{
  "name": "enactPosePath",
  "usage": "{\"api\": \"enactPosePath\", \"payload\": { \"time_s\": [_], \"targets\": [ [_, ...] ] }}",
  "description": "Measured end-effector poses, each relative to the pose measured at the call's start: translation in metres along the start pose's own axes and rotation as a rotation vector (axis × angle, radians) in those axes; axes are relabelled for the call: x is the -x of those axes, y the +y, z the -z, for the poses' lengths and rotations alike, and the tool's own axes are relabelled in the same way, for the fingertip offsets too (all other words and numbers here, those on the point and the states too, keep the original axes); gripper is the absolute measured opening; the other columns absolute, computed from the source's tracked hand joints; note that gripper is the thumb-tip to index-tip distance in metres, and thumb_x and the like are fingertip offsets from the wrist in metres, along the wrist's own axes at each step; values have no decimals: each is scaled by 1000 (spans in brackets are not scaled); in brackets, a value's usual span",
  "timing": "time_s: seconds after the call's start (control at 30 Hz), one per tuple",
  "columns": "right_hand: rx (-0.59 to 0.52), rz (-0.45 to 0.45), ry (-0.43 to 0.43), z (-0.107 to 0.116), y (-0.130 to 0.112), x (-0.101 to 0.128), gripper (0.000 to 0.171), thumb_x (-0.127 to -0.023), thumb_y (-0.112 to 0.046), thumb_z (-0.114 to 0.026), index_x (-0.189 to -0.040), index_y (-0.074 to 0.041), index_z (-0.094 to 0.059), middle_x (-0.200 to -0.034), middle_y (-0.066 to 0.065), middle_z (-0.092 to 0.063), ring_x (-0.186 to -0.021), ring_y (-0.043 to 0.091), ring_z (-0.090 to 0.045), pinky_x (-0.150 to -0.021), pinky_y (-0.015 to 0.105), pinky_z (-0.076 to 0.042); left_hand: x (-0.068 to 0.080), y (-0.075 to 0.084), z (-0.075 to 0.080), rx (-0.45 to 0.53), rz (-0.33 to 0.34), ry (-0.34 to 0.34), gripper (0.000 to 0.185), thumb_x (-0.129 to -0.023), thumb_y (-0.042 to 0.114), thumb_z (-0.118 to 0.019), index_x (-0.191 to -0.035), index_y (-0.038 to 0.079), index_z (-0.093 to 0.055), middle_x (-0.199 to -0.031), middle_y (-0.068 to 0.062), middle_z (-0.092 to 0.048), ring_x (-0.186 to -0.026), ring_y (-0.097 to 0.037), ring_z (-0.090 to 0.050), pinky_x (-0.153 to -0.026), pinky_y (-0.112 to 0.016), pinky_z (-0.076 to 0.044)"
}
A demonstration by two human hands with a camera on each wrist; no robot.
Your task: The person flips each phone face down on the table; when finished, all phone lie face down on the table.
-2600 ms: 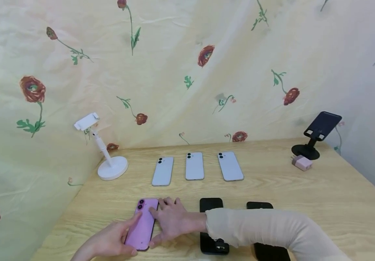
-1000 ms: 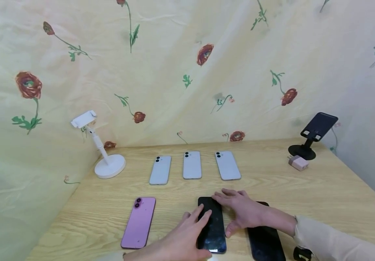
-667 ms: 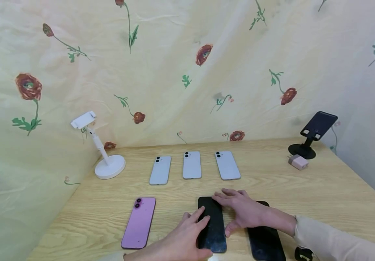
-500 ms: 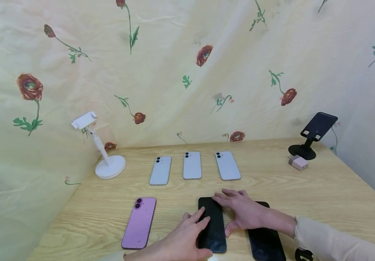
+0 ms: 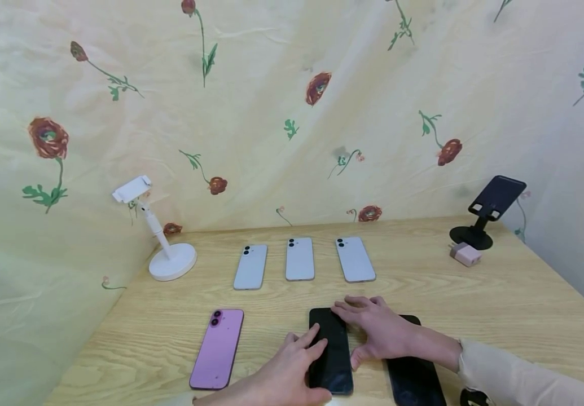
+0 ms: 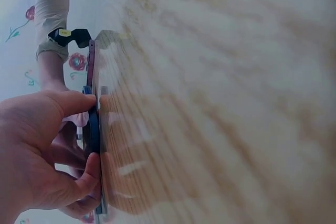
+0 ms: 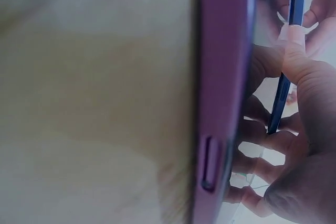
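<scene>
In the head view, a black phone (image 5: 333, 361) lies glossy face up at the front middle. My left hand (image 5: 292, 369) has its thumb at the phone's near edge and its fingertips on the left part of the face. At the far right corner, my right hand (image 5: 383, 332) holds the phone, with its thumb against the right edge. The phone's bluish edge (image 6: 93, 129) shows between thumb and fingers in the left wrist view. Under my right wrist lies another dark phone (image 5: 416, 380); its purple side (image 7: 223, 77) looms large in the right wrist view.
A purple phone (image 5: 218, 349) lies left. Behind stand a white phone holder (image 5: 172, 262), three pale phones (image 5: 250, 268), a black phone holder (image 5: 497, 197) and a pink charger plug (image 5: 466, 255). A flowered cloth (image 5: 271, 113) covers the walls behind the wooden table (image 5: 505, 304).
Both hands have left the purple phone and moved right to the middle black phone. Over the last second they have stayed nearly still there; the view has only shifted slightly.
</scene>
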State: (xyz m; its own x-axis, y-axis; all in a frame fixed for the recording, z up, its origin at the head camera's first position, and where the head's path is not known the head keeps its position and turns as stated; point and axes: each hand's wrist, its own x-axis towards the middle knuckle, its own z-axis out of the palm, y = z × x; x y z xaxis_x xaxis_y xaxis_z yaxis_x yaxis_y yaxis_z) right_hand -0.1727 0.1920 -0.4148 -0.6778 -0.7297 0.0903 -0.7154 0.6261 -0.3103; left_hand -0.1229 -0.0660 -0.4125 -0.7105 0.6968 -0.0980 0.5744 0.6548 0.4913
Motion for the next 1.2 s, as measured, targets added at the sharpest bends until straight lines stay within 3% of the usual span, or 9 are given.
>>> {"api": "enactPosePath", "payload": {
  "time_s": [0.27, 0.5, 0.67, 0.97, 1.2],
  "targets": [
    [-18, 3, 10, 1, -2, 0, 102, -74, -70, -68, -147, -1, -48, -147, 20, -48, -132, 44, -41, -91, 68, -34, 2, -3, 0, 29, -47, 47, 76, -87, 42, -77, -148, 5, -49, -157, -18, -33, -109, -31, -50, -84, -28, -48],
    [-48, 36, 43, 1, -3, 1, 102, -76, -67, -69, -148, 2, -46, -146, 20, -50, -127, 45, -47, -91, 67, -35, 4, -7, 3, 81, -20, 5, 76, -90, 42, -75, -151, 8, -46, -160, -15, -28, -113, -22, -46, -82, -24, -46],
    [-40, 54, 77, 2, -3, 2, 103, -77, -67, -69, -147, 3, -44, -143, 18, -53, -121, 43, -52, -91, 65, -38, 6, -9, 3, 136, -33, 18, 75, -90, 40, -76, -151, 9, -46, -160, -14, -28, -113, -18, -45, -81, -22, -45],
    [-85, 29, 75, 5, -7, 1, 105, -77, -66, -70, -147, 7, -42, -137, 15, -58, -118, 37, -55, -91, 62, -41, 7, -20, -2, 253, -51, 12, 73, -92, 41, -73, -152, 12, -44, -162, -10, -25, -95, -6, -44, -73, -18, -47],
    [-146, -19, 77, 6, -9, -2, 112, -73, -65, -75, -150, 8, -37, -138, 19, -56, -118, 35, -56, -92, 52, -47, 9, -12, 2, 320, -25, 35, 73, -88, 30, -79, -150, 10, -46, -161, -11, -26, -89, -1, -45, -72, -18, -47]
  ]
}}
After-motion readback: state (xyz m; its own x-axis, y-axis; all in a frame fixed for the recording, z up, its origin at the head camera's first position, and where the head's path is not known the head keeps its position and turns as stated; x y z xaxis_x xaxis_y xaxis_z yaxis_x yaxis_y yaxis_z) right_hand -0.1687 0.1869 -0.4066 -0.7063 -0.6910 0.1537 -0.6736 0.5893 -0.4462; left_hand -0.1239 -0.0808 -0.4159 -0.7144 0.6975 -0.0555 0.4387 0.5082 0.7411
